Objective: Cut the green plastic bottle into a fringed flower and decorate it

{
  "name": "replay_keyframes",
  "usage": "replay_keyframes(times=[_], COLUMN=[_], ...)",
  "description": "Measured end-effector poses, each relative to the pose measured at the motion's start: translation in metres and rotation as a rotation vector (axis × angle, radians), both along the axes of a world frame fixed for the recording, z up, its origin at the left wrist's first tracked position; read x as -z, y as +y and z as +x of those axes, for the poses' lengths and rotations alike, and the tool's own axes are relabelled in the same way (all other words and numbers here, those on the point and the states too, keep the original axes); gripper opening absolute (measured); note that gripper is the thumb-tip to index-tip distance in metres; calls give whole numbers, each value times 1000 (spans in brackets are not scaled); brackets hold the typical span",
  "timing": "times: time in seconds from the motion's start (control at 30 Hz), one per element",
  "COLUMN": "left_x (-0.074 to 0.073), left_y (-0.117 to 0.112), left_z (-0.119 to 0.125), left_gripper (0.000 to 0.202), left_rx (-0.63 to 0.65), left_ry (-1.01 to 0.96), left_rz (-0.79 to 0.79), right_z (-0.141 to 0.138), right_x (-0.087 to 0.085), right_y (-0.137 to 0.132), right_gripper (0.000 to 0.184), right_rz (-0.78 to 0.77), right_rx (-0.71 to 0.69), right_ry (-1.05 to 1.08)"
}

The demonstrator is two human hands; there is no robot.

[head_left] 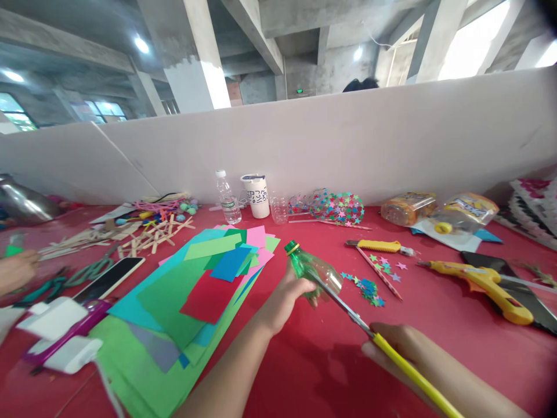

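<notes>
My left hand [289,296] is wrapped round a green plastic bottle [310,268] near the middle of the table. The bottle lies tilted, its neck with a yellow ring pointing up and left, and its wide end clear and rounded. My right hand [391,342] grips a soldering iron [361,322] by its yellow handle. Its slim metal shaft slants up and left to the bottle's side; whether the tip touches or enters the plastic cannot be made out. Just right of the bottle lie small star-shaped sequins [369,290].
Coloured paper sheets [169,302] lie left, beside a phone [111,278] and white chargers [56,319]. Right are a utility knife [378,246] and yellow glue gun [491,281]. A water bottle [228,200] and cup [256,197] stand behind. Another person's hand [17,273] shows far left.
</notes>
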State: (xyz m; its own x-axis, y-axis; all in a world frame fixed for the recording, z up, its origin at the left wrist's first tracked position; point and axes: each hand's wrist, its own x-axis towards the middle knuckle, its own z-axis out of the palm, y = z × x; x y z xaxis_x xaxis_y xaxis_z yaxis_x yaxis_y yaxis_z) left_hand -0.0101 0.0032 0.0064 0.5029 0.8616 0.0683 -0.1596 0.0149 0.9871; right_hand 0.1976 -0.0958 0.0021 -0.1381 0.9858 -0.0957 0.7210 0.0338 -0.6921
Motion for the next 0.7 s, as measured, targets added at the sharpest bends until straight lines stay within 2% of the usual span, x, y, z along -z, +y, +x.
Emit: replay_keyframes(times=[0.17,0.33,0.47,0.7], left_x=[-3,-5,-9,-12], left_y=[0,-2,-6,-9], left_z=[-1,1,4,5], left_gripper=[22,17,16,17], left_rx=[-5,3,41,56], left_ry=[6,24,61,36], left_rz=[-5,5,4,1], right_z=[1,2,3,1], right_x=[12,-2,-9,2], right_y=[5,0,-2,-1], right_gripper=[51,48,43,48], right_rz=[-49,12,-5,2], right_rx=[-37,6,-59,-17], right_ry=[-4,23,21,-8])
